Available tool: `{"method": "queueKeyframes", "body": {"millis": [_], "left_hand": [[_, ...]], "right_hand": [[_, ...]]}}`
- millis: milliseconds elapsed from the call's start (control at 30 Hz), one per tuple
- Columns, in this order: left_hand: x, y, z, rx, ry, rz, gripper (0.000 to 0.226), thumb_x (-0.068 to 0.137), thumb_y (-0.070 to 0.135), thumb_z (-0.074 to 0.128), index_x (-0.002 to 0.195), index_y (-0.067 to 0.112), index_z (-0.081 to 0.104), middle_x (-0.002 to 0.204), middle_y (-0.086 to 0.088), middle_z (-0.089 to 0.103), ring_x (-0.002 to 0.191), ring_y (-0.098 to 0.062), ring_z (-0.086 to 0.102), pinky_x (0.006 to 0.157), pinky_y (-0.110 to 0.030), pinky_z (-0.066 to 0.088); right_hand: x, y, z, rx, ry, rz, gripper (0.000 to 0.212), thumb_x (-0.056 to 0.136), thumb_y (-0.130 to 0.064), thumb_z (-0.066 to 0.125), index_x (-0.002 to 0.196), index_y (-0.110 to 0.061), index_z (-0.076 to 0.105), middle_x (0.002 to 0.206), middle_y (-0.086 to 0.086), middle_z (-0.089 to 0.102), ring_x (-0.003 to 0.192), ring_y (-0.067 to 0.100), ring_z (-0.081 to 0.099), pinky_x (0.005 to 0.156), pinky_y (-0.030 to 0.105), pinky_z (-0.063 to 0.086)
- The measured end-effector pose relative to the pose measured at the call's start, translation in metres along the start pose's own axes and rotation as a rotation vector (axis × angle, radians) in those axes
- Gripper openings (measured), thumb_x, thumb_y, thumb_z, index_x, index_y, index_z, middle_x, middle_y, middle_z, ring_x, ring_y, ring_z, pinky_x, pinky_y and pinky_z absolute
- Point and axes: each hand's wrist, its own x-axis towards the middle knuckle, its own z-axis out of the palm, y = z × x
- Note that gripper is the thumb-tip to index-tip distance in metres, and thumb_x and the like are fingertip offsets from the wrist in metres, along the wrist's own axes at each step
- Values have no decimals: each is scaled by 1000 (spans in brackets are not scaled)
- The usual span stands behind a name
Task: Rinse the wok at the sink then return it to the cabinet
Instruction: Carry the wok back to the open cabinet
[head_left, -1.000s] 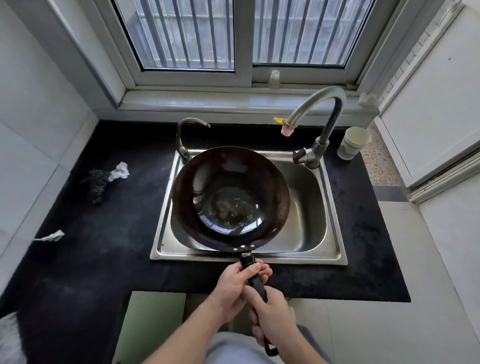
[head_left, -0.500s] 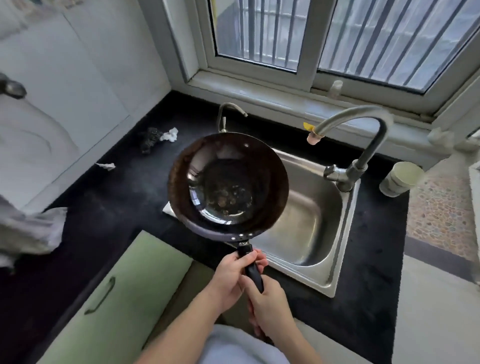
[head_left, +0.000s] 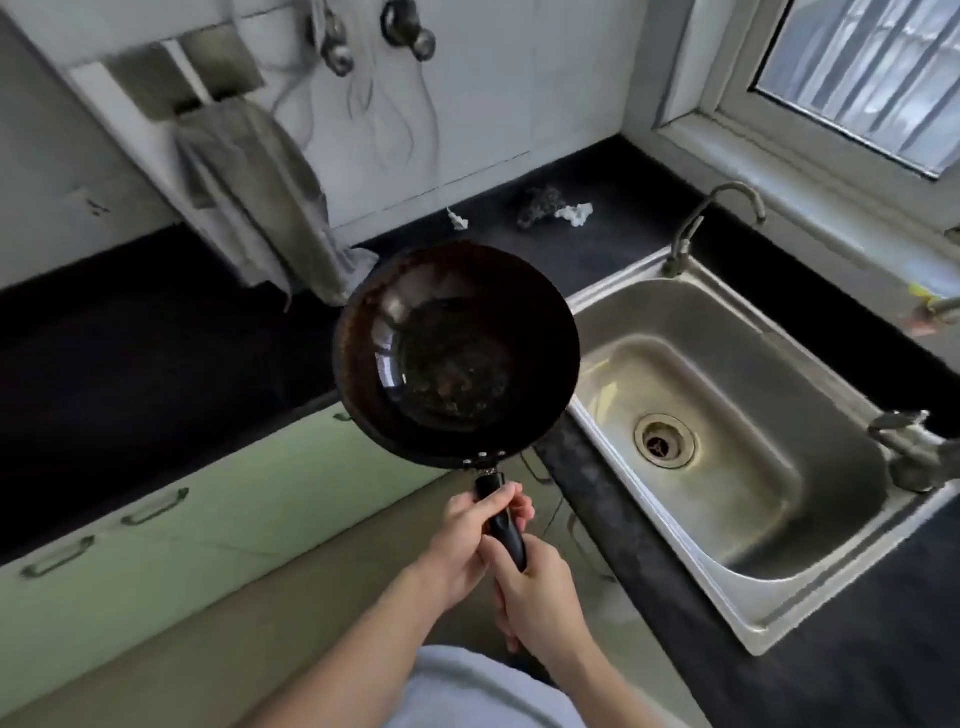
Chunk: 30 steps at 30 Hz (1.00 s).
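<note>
Wok (head_left: 457, 358) handle (head_left: 501, 519) gripped, fingers (head_left: 498, 506) of both hands wrapped round it.

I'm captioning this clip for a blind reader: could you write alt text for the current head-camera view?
Two bare hands, left hand ahead of right hand, grip the black handle of a round dark wok, held above the black countertop's edge, left of an empty stainless steel sink. Pale green cabinet doors lie below; a grey cloth hangs behind.

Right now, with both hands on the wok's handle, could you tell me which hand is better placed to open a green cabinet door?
Probably the left hand: the green cabinet doors lie on its side, and the right hand could keep gripping the wok.
</note>
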Motion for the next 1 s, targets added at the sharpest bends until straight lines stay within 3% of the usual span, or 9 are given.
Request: {"method": "queueKeyframes", "body": {"millis": [167, 433, 700, 867, 1000], "left_hand": [[-39, 2, -60, -138, 128, 88, 13, 96, 6, 55, 100, -5, 61, 79, -12, 65, 70, -16, 66, 67, -22, 55], [-129, -16, -173, -359, 305, 231, 12, 98, 2, 49, 95, -4, 59, 72, -11, 63, 62, -15, 65, 61, -21, 54], [-233, -54, -286, -498, 474, 381, 11, 97, 7, 54, 93, 1, 62, 74, -9, 67, 71, -17, 65, 68, -23, 53], [-296, -75, -341, -578, 602, 469, 15, 96, 8, 56, 87, 1, 65, 74, -9, 69, 74, -19, 66, 78, -29, 51], [-334, -91, -379, -695, 696, 553, 13, 95, 9, 59, 90, -2, 67, 78, -11, 70, 76, -20, 68, 80, -31, 52]], "right_hand": [[-15, 3, 53, -93, -169, -46, 41, 92, -43, 59, 78, -4, 56, 52, 3, 54, 43, 22, 44, 43, 38, 37], [-82, 3, 152, -248, -461, -46, 39, 96, -33, 58, 75, 0, 57, 50, 3, 56, 37, 19, 49, 36, 27, 40], [-159, 18, 255, -407, -738, -99, 33, 98, -30, 56, 79, -4, 60, 53, 3, 57, 40, 19, 52, 39, 32, 44], [-202, 26, 315, -486, -924, -113, 30, 99, -29, 56, 86, -2, 60, 54, 2, 56, 38, 16, 50, 38, 27, 41], [-229, 29, 357, -608, -1057, -162, 30, 100, -28, 54, 79, -7, 57, 51, 0, 54, 35, 13, 48, 36, 24, 39]]}}
